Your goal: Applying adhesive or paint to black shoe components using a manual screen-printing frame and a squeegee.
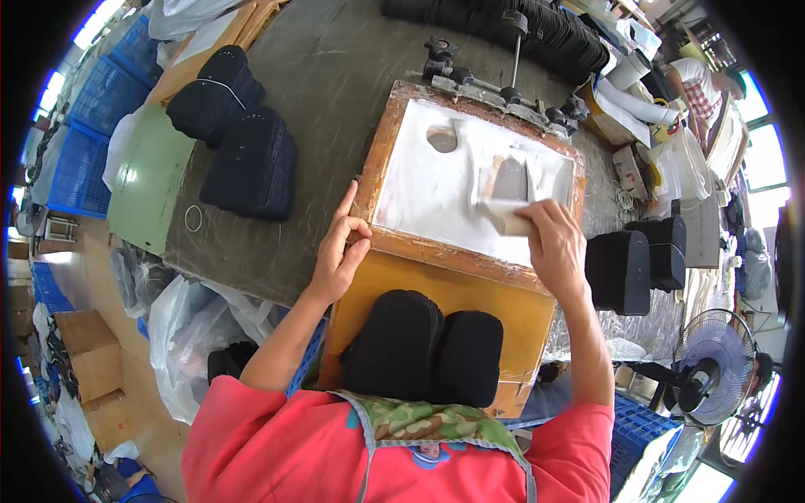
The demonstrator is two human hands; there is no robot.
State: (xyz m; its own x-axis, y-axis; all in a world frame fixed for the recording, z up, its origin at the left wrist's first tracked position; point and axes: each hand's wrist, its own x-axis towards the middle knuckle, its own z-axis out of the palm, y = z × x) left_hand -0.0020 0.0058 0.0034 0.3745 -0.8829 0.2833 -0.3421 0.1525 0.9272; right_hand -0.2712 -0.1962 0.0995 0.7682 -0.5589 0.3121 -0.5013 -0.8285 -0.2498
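Note:
A wooden-framed printing screen point(457, 257) lies in front of me on the table, its white mesh smeared, with an oval gap and a grey sole-shaped patch. My right hand point(558, 247) is closed round a pale squeegee point(506, 218), whose edge rests on the mesh beside the grey patch. At the near left corner of the frame, my left hand point(340, 251) grips the wood, index finger stretched along its side. Two stacks of black sole-shaped pieces point(394, 344) stand on an orange-brown board point(360, 289) nearest my body.
Metal hinge clamps point(503, 96) hold the frame's far edge. Dark stacks of sole-shaped pieces stand left point(247, 168) and right point(618, 270); a long black row point(503, 33) lies at the back. A fan point(713, 369) stands at right. Another person point(700, 88) sits far right.

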